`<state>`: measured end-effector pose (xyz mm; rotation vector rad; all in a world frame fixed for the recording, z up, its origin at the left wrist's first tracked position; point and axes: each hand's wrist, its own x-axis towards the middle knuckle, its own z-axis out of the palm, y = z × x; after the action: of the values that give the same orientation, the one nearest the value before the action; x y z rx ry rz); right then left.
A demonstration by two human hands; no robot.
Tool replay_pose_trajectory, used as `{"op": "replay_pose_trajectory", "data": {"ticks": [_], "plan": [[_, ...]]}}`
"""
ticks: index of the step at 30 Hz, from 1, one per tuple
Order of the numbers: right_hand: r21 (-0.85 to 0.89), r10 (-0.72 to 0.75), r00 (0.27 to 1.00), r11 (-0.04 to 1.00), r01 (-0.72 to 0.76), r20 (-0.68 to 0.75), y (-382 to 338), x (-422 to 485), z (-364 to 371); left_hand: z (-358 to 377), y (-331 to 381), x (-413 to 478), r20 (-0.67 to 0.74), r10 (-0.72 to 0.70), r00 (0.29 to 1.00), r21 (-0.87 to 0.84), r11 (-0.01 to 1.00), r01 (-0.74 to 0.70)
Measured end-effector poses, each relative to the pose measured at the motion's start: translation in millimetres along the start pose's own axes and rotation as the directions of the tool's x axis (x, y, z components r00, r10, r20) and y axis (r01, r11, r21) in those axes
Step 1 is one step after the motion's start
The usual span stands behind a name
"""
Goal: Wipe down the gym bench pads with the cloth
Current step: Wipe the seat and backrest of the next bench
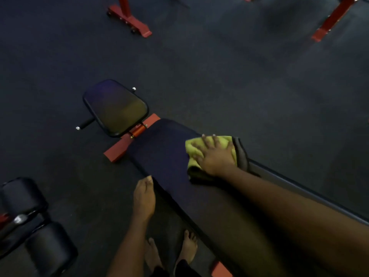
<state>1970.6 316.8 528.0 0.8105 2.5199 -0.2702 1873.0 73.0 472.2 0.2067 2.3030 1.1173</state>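
Right hand (pixel 216 154) pressed flat, fingers spread, on cloth (pixel 192 151); left hand (pixel 144 198) loosely cupped at pad (pixel 163 152) edge

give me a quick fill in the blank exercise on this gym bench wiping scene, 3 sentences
1. The right hand presses a folded cloth of ____ colour flat onto the long black bench pad.
2. The left hand rests at the ____ edge of that long pad, holding nothing.
3. The smaller black seat pad joins the long pad at an ____ metal hinge.

Missing words: yellow-green; left; orange
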Motion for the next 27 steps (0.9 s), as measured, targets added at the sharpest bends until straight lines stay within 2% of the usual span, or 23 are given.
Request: {"op": "replay_pose_trajectory", "data": {"ticks": [3,6,7,9,11,13,15,17,18,20,23,25,27], "plan": [[0.009,0.044,0.998,0.999,-0.044,0.038,-51,81,6,4,-18,24,-0.084,0.012,0.996,-0.056,0.998,-0.016],[-0.048,-0.173,0.984,0.983,0.175,0.041,-102,82,24,2,-31,53,-0.133,-0.078,0.988,-0.094,0.993,0.066],[-0.053,-0.263,0.964,0.963,0.264,0.035,-107,69,28,0,-35,62,-0.136,-0.106,0.985,-0.117,0.989,0.091],[-0.047,-0.342,0.940,0.939,0.342,0.010,-88,36,32,-3,-35,72,-0.117,-0.138,0.984,-0.173,0.978,0.117],[-0.072,-0.288,0.958,0.955,0.288,0.012,-57,36,25,-7,-35,86,-0.101,-0.158,0.982,-0.196,0.971,0.136],[-0.076,-0.136,0.991,0.988,0.136,-0.004,-40,80,16,-10,-38,100,-0.105,-0.155,0.982,-0.189,0.973,0.133],[0.011,0.010,1.000,1.000,-0.010,0.002,-48,138,4,-10,-43,113,-0.115,-0.154,0.981,-0.213,0.969,0.127],[0.049,0.055,0.998,0.997,-0.056,0.031,-81,177,3,-11,-52,125,-0.104,-0.192,0.976,-0.293,0.944,0.154],[0.022,0.028,0.999,0.999,-0.029,0.037,-101,182,11,-13,-58,130,-0.078,-0.209,0.975,-0.338,0.926,0.172],[-0.055,-0.127,0.991,0.990,0.130,0.051,-138,161,27,-20,-68,140,-0.014,-0.229,0.973,-0.412,0.888,0.203],[-0.005,-0.339,0.939,0.940,0.340,0.057,-153,88,40,-26,-75,155,0.087,-0.230,0.969,-0.411,0.878,0.245],[-0.002,-0.353,0.935,0.936,0.353,0.040,-134,52,39,-27,-76,158,0.095,-0.230,0.969,-0.398,0.883,0.249],[-0.042,-0.298,0.954,0.953,0.299,0.038,-109,58,32,-27,-78,160,0.086,-0.247,0.965,-0.406,0.876,0.260]]}}
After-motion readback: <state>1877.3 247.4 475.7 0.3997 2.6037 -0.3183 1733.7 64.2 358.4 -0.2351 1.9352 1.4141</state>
